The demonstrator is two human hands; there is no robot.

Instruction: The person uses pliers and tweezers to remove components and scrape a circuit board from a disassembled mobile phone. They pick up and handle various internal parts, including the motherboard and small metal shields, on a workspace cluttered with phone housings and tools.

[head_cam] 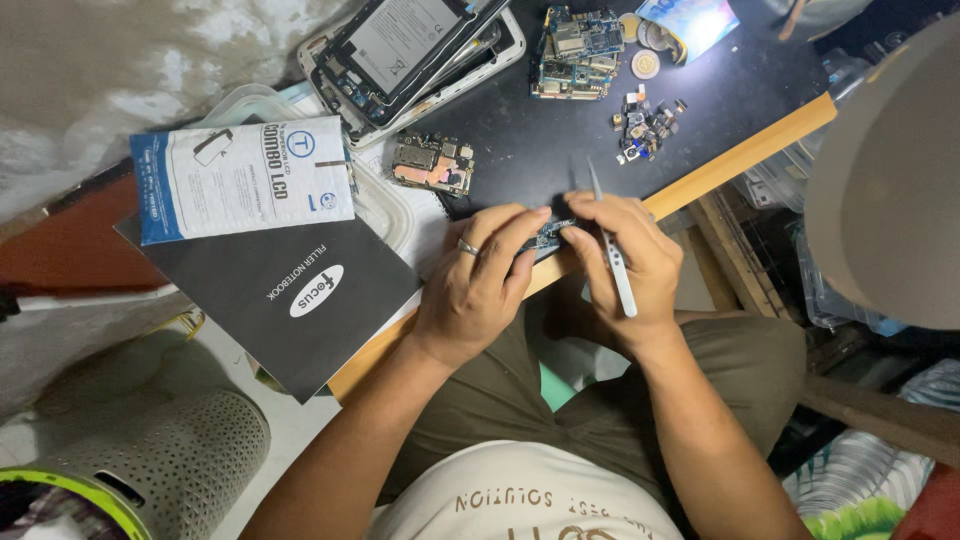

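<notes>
My left hand [478, 282], with a ring on one finger, pinches a small blue circuit board [548, 234] at the near edge of the dark desk [520, 160]. My right hand [630, 262] touches the same board with its fingertips and also carries metal tweezers [612, 250], their tip pointing up and away. Most of the board is hidden between my fingers. Both hands meet over the wooden table edge [740, 150].
A second circuit board [433, 163] lies just beyond my left hand. Opened phones [405, 50], another board [575, 52], small loose parts [648, 125] and coins [645, 64] sit further back. A black notebook [290, 295] and blue-white package [240, 180] lie left.
</notes>
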